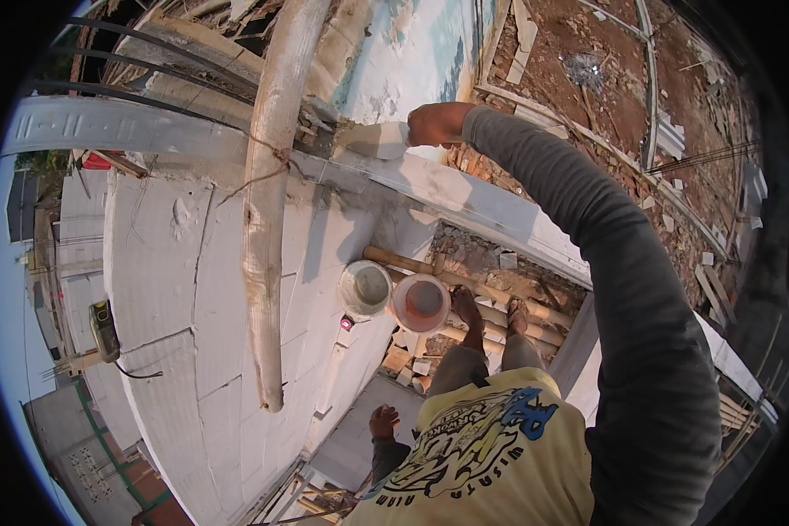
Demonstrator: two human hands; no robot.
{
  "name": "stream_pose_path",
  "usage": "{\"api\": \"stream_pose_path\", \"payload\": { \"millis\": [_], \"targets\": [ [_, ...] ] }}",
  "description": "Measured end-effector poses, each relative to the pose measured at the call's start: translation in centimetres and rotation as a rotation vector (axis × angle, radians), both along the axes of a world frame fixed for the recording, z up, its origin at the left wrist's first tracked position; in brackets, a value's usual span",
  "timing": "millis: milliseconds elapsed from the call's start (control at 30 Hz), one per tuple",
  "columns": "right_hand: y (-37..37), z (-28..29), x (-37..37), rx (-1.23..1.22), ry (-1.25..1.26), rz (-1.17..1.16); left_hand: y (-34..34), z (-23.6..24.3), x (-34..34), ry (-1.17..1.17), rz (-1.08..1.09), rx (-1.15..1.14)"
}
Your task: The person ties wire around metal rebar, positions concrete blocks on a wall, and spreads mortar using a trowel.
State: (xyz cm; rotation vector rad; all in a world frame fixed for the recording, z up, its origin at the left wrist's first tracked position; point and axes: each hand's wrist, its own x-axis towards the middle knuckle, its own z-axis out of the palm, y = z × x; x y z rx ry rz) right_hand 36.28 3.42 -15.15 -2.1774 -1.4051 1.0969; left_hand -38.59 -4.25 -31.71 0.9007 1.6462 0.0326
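My right hand is stretched far forward with its fingers closed. It seems to grip a flat greyish trowel, whose blade lies against the top of the wall beside a metal beam; the handle is hidden in my fist. Low in the view, my left hand hangs beside my body, fingers loosely apart, with nothing visible in it. Between the wall and my feet stand two buckets: a pale one with grey contents and a pinkish one.
My bare feet stand on bamboo poles above rubble. A white block wall runs along the left, with a wooden pole in front of it. A metal beam crosses ahead. A pink-and-white tape measure lies by the buckets.
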Motion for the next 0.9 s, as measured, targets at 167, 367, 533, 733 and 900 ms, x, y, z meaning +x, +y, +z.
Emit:
{"api": "stream_pose_path", "payload": {
  "millis": [167, 367, 533, 733, 900],
  "targets": [
    [-0.6, 0.6, -1.0, -0.085, 0.125, -0.020, -0.2, 0.2, 0.8, 0.008, 0.012, 0.026],
    [0.1, 1.1, -1.2, -0.056, -0.144, -0.017, -0.6, 0.1, 0.5, 0.009, -0.001, 0.009],
    [-1.9, 3.0, -1.5, -0.061, 0.112, 0.032, -0.9, 0.8, 0.3, 0.009, 0.006, -0.012],
    [-1.7, 1.5, -1.8, 0.240, -0.424, 0.102, 0.9, 1.2, -0.2, 0.020, -0.065, -0.057],
    [-1.0, -0.2, -4.4, 0.278, -0.601, 0.039, 2.1, 1.6, 0.7, 0.049, -0.136, -0.050]
  ]
}}
